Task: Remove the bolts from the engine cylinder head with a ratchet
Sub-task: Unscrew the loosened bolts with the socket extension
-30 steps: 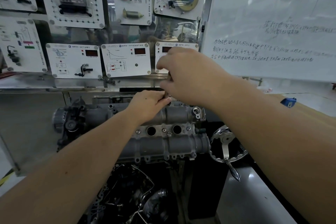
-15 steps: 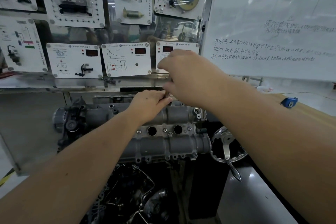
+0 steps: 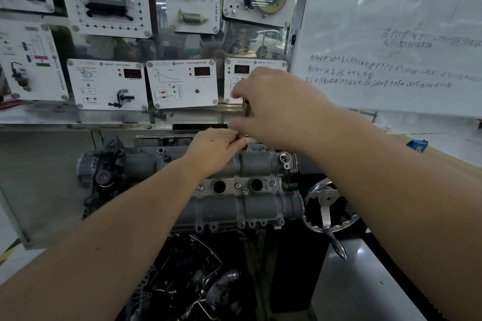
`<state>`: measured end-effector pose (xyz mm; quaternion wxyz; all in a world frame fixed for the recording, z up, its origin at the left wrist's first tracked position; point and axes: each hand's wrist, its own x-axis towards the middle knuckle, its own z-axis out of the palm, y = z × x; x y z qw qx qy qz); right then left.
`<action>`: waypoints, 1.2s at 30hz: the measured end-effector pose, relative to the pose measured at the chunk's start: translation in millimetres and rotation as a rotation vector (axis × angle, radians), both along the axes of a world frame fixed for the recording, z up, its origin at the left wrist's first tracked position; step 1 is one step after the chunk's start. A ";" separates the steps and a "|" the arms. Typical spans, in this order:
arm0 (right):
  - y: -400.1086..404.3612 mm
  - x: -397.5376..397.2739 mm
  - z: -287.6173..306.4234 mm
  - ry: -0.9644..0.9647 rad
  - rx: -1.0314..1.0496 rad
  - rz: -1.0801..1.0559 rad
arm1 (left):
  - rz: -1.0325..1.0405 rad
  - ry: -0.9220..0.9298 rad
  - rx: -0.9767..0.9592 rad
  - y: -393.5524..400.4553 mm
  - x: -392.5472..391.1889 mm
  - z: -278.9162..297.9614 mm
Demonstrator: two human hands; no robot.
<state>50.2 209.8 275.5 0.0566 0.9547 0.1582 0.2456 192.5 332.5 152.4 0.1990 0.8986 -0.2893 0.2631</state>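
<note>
A grey engine cylinder head lies across the middle of the view, with two round holes and several small bolts on its top. My right hand grips the ratchet, whose metal shaft stands upright at the head's far edge. Only a short piece of the shaft shows between the fingers. My left hand rests on the far top of the head and pinches the shaft's lower end. The bolt under the tool is hidden by both hands.
A chrome handwheel with a long handle sticks out at the head's right end. Wiring and hoses hang below the head. Training panels line the wall behind. A whiteboard stands at the right, above a wooden table edge.
My right hand has shifted slightly on the upright shaft, with the fingers now spread further left. My left hand stays at the shaft's base.
</note>
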 end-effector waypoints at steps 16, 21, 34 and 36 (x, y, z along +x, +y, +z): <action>2.7 1.1 -5.3 -0.081 0.015 -0.016 | -0.015 -0.012 0.008 -2.7 -3.4 0.1; 6.1 -0.4 -4.6 -0.127 -0.036 -0.072 | -0.012 0.030 -0.016 -1.3 -3.1 -1.5; 2.9 0.1 -5.7 -0.073 0.046 -0.105 | 0.000 0.056 -0.013 -1.9 -7.8 2.5; 4.5 -1.6 -5.8 -0.123 -0.030 -0.049 | -0.005 0.043 -0.007 -1.9 -8.0 1.4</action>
